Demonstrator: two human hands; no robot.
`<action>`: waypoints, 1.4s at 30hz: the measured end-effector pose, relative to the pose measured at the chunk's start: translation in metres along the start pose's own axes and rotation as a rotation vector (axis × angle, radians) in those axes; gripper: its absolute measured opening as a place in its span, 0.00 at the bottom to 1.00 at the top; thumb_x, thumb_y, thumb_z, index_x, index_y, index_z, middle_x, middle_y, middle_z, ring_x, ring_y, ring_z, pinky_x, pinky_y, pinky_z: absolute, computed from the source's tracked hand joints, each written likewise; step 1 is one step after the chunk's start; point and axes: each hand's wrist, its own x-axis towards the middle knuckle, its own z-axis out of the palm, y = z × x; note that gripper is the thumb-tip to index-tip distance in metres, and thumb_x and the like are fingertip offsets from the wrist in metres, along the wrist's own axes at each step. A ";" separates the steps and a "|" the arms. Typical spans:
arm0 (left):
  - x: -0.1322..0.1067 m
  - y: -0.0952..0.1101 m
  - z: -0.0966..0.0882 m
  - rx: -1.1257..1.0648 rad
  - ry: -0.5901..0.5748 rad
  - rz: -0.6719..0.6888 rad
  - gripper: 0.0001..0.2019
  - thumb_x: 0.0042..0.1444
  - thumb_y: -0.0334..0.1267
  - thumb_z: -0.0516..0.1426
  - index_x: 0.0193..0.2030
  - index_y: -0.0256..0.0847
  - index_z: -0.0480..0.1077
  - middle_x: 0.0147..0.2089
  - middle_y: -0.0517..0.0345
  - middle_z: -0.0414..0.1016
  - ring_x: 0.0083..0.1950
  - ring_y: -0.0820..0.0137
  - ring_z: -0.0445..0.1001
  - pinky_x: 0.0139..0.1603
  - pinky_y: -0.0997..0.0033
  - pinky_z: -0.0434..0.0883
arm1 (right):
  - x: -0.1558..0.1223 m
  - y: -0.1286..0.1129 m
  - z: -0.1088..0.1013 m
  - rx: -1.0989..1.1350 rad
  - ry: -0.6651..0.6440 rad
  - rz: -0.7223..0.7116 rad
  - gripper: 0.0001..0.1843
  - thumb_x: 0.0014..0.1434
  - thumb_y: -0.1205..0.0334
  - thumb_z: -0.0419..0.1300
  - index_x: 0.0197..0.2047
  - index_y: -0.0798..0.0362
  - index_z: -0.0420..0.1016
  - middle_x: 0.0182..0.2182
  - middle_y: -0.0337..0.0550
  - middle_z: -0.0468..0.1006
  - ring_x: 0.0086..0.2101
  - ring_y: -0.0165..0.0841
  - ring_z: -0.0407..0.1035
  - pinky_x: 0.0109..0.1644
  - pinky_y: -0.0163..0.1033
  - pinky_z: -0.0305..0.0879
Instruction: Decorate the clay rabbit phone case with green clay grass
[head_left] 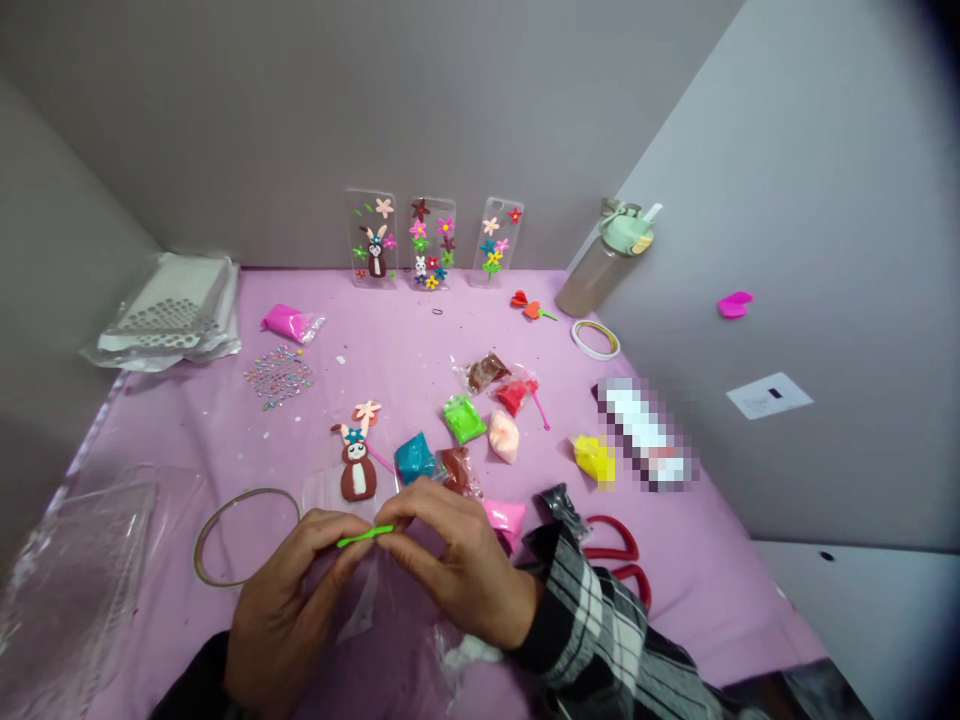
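My left hand (pixel 289 600) and my right hand (pixel 457 560) meet near the table's front edge, fingertips pinching a thin strip of bright green clay (pixel 365 537) between them. Just beyond the fingers lies a clear phone case with a brown clay rabbit (pixel 357 466) and a peach clay flower (pixel 367 410) on it. Small bags of clay lie behind my right hand: blue (pixel 415 458), dark red (pixel 460 470), green (pixel 463 419), peach (pixel 504 436), pink (pixel 504 520).
Three decorated phone cases (pixel 431 243) lean on the back wall. A bottle (pixel 609 258), tape roll (pixel 595 338), yellow clay bag (pixel 594 457) and red scissors (pixel 619 560) are at right. A metal ring (pixel 244 535), gem stickers (pixel 278 376) and packaged cases (pixel 169 312) lie left.
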 end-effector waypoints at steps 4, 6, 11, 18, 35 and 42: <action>0.001 0.002 -0.002 0.056 -0.038 -0.029 0.06 0.66 0.42 0.57 0.39 0.47 0.74 0.33 0.65 0.77 0.33 0.73 0.78 0.35 0.79 0.74 | 0.000 0.000 0.000 -0.009 -0.014 -0.020 0.04 0.67 0.68 0.62 0.44 0.58 0.78 0.35 0.44 0.78 0.37 0.31 0.72 0.43 0.34 0.68; -0.001 0.000 -0.003 0.082 -0.051 -0.033 0.08 0.67 0.43 0.56 0.37 0.46 0.74 0.32 0.65 0.77 0.32 0.73 0.78 0.34 0.78 0.74 | 0.000 0.000 0.000 -0.010 -0.008 -0.016 0.04 0.68 0.67 0.62 0.41 0.57 0.79 0.33 0.43 0.78 0.36 0.30 0.72 0.42 0.33 0.67; -0.004 -0.006 -0.003 0.043 -0.007 -0.012 0.07 0.63 0.43 0.61 0.46 0.48 0.75 0.41 0.62 0.81 0.39 0.69 0.81 0.42 0.75 0.77 | 0.000 0.000 -0.001 -0.018 0.016 0.014 0.05 0.68 0.65 0.62 0.39 0.56 0.79 0.32 0.41 0.78 0.35 0.29 0.72 0.42 0.32 0.67; 0.000 0.004 -0.002 0.042 -0.016 -0.036 0.08 0.66 0.44 0.58 0.38 0.47 0.76 0.33 0.65 0.78 0.32 0.73 0.77 0.36 0.78 0.73 | -0.001 0.001 0.000 -0.023 -0.012 -0.039 0.08 0.68 0.61 0.62 0.45 0.58 0.77 0.34 0.44 0.79 0.36 0.30 0.72 0.42 0.33 0.69; 0.002 0.000 -0.007 0.054 -0.075 -0.033 0.07 0.64 0.44 0.59 0.43 0.48 0.78 0.37 0.64 0.82 0.36 0.72 0.80 0.38 0.79 0.75 | 0.000 0.002 -0.001 -0.123 -0.023 -0.093 0.09 0.71 0.63 0.58 0.45 0.58 0.78 0.34 0.45 0.79 0.36 0.31 0.72 0.42 0.36 0.69; 0.002 -0.002 -0.012 0.060 -0.112 0.009 0.09 0.66 0.41 0.57 0.39 0.45 0.79 0.32 0.62 0.79 0.32 0.72 0.78 0.35 0.78 0.75 | 0.001 0.001 -0.001 -0.146 -0.012 -0.131 0.12 0.73 0.59 0.56 0.47 0.57 0.77 0.35 0.46 0.81 0.37 0.32 0.73 0.43 0.37 0.71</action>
